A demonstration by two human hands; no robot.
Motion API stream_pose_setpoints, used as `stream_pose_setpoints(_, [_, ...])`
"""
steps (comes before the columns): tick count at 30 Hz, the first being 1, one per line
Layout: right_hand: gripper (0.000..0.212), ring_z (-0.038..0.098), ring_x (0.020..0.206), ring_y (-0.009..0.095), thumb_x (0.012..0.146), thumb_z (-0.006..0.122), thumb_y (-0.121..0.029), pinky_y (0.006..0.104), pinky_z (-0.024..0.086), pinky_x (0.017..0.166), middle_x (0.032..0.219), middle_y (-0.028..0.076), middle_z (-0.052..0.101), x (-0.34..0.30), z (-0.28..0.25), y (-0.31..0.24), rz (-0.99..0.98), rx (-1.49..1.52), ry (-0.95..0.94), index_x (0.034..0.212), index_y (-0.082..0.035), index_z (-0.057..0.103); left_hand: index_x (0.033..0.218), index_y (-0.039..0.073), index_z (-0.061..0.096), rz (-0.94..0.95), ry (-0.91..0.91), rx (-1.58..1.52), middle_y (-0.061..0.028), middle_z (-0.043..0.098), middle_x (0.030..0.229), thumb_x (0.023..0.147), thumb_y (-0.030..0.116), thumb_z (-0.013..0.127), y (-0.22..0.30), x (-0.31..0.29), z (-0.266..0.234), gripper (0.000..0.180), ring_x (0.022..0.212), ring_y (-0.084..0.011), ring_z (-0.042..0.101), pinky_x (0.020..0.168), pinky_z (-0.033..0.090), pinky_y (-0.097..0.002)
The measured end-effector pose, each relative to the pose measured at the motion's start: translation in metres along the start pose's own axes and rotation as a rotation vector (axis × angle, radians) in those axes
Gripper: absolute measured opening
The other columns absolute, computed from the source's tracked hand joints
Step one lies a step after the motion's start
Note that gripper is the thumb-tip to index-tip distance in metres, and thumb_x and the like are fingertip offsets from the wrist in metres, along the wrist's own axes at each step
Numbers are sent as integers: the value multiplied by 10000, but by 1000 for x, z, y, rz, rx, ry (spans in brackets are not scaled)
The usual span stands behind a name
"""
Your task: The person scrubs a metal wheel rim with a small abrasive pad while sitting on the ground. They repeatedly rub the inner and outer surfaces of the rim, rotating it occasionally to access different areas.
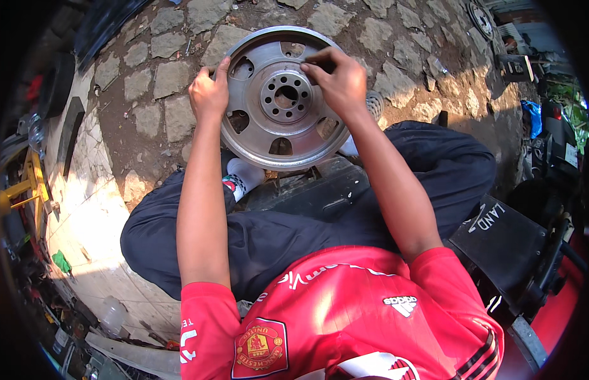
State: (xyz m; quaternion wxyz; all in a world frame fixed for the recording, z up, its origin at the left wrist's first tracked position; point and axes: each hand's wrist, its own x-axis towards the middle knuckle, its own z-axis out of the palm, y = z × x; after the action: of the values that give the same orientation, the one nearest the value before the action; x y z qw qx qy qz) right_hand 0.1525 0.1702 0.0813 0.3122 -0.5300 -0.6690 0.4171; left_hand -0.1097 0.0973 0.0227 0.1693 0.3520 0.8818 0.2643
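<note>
A large round metal flywheel (251, 106) stands tilted in front of me, with a ring of bolt holes round its middle hole and several cut-outs farther out. My left hand (209, 94) grips its left rim, with the thumb toward the face. Over the upper right of the face is my right hand (340, 79), its fingers curled in a pinch close to the metal. Whatever that pinch may hold is hidden. Below the wheel, between my legs, lies a dark flat piece (313, 190).
Uneven paving stones (171, 79) stretch beyond the wheel. A pale tiled strip (85, 209) runs along the left, beside a yellow metal frame (30, 183). To the right sits a black box-like case (506, 244). A clear plastic container (112, 313) stands at the lower left.
</note>
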Motion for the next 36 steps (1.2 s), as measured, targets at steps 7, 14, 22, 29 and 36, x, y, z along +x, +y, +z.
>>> stream_pose_setpoints(7, [158, 720, 794, 131, 985, 808, -84, 280, 576, 734, 931, 79, 767, -83, -26, 101, 218, 514, 546, 1070, 9, 712, 1221, -10, 773, -10, 32, -35, -296, 772, 1160, 930, 801, 625, 3, -3, -7, 874, 1169, -467, 724, 1037, 544, -521])
stream_pose_setpoints(14, [159, 672, 861, 122, 1022, 756, -50, 271, 548, 795, 1021, 67, 727, -53, 20, 147, 327, 919, 826, 1123, -9, 640, 1391, -86, 659, -26, -7, -75, -342, 708, 1307, 983, 800, 533, -32, -9, 15, 984, 1280, -472, 663, 1111, 484, -514])
stream_pose_setpoints(22, [145, 675, 830, 122, 1013, 763, -49, 272, 553, 781, 964, 74, 750, -45, 20, 133, 358, 921, 823, 1089, 9, 654, 1458, -121, 582, -186, -112, -111, -348, 681, 1358, 1043, 760, 460, -24, -25, -6, 981, 1307, -462, 653, 1129, 472, -502])
stream_pose_setpoints(29, [173, 704, 822, 125, 1003, 778, -65, 254, 562, 768, 921, 70, 740, -14, -12, 103, 265, 962, 680, 1101, 27, 669, 1520, -156, 494, -214, -73, -179, -368, 573, 1507, 1074, 736, 407, -48, -60, -8, 1001, 1451, -464, 528, 1212, 388, -490])
stream_pose_setpoints(36, [234, 714, 843, 118, 997, 816, -129, 243, 573, 780, 937, 53, 750, 31, -11, 103, 179, 544, 561, 1125, 22, 691, 1454, -134, 573, -288, -54, -326, -352, 655, 1393, 1124, 642, 379, -54, -98, 3, 865, 1343, -457, 618, 1166, 430, -487])
